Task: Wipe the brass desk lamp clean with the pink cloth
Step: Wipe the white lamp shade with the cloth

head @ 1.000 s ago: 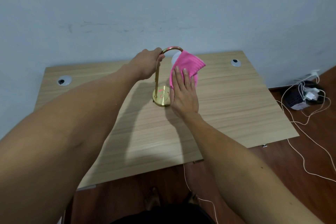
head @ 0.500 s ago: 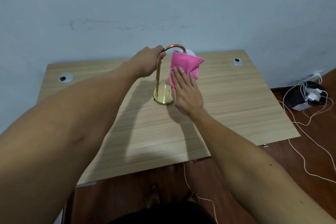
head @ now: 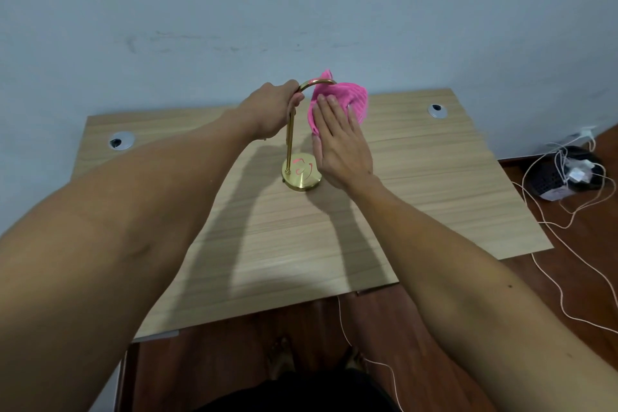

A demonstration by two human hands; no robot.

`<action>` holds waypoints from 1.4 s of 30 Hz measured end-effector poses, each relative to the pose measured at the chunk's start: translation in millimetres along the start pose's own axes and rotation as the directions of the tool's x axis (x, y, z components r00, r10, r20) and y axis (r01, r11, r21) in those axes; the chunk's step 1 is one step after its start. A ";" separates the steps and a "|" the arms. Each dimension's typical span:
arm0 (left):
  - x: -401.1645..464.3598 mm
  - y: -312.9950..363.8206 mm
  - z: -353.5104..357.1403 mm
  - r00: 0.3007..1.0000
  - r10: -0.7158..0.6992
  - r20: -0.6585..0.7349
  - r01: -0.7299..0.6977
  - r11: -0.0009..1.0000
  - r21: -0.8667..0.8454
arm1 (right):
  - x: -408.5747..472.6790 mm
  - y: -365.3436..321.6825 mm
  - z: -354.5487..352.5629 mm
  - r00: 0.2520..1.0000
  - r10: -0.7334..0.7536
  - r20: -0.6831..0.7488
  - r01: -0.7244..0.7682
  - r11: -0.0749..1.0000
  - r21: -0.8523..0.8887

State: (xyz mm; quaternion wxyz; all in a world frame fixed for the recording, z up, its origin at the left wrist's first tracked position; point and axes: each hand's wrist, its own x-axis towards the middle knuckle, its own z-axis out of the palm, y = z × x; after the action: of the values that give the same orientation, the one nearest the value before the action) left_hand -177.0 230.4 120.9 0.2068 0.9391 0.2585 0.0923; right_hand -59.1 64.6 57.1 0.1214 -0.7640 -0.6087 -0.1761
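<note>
Brass desk lamp [head: 290, 140] stood upright on the wooden desk [head: 418, 184], round base [head: 302, 172] roughly mid-width and nearer the back edge than the front. Thin stem rose from the base's left side and curved over to the right at the top.

Left hand [head: 267, 110] was wrapped closed round the top of the stem, just where the arch starts. Right hand [head: 341, 140] was flat, fingers [head: 329, 110] straight and together, pressing the pink cloth [head: 344, 100] against the lamp head under the arch. Cloth covered the head completely; can't tell the head's shape. Heel of the right hand sat just above the base's right rim; contact unclear.

Desk surface was bare apart from the lamp. Two cable grommets near the back corners: left grommet [head: 121, 140], right grommet [head: 437, 110], both well apart from the lamp. Back edge met the pale blue wall [head: 301, 10]. Open tabletop left, right and in front of the base, front edge well clear of it.

Off the right edge, on the dark wood floor [head: 568, 278]: black basket [head: 565, 174] with chargers and loose white cables [head: 551, 281] trailing toward the desk.
</note>
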 end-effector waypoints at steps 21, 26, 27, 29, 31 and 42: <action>-0.2 1.3 0.6 1.000 -0.031 0.004 0.031 0.999 0.009 | -34.7 50.8 -23.1 0.365 0.749 0.553 -0.653 -0.218 0.726; 2.0 -0.1 0.4 0.999 -0.031 0.010 0.031 0.999 0.008 | -0.7 22.2 -36.1 0.577 0.709 0.405 -0.541 -0.040 0.840; 2.1 -0.6 0.4 0.999 -0.032 0.011 0.032 0.999 0.009 | 2.1 10.5 -32.1 0.629 0.697 0.345 -0.531 0.062 0.845; 1.7 -1.4 1.2 1.000 -0.029 0.009 0.028 1.000 0.012 | 1.5 -12.9 -21.2 0.693 0.676 0.251 -0.538 0.254 0.804; 1.8 -1.3 1.2 1.000 -0.022 0.003 0.022 1.000 0.020 | -6.1 -30.6 -6.9 0.705 0.678 0.205 -0.531 0.314 0.787; 2.6 -0.6 1.3 1.000 -0.014 0.011 0.014 1.000 -0.018 | 7.9 -10.9 4.1 0.529 0.808 0.258 -0.586 0.128 0.800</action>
State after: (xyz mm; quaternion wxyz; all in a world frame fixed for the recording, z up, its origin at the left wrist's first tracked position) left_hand -174.7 231.8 119.6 0.2174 0.9358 0.2632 0.0880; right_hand -67.6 75.7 56.3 0.5999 -0.7752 -0.1593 0.1172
